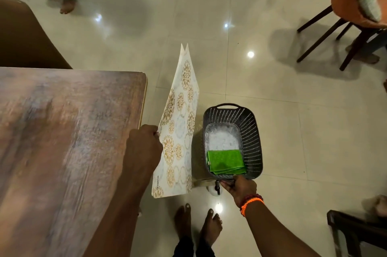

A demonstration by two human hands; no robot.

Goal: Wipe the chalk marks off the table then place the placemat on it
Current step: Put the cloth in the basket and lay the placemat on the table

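While the person's bare feet (199,225) stood on the tiled floor (293,120), the right hand (240,187) gripped the near rim of the grey perforated basket (251,131), fingers curled over it. A folded green cloth (227,161) lay inside the basket. The left hand (144,145) pinched the patterned placemat (178,131) by its edge, holding it upright, just beside the wooden table (62,131). Farther off stood a chair (345,26).
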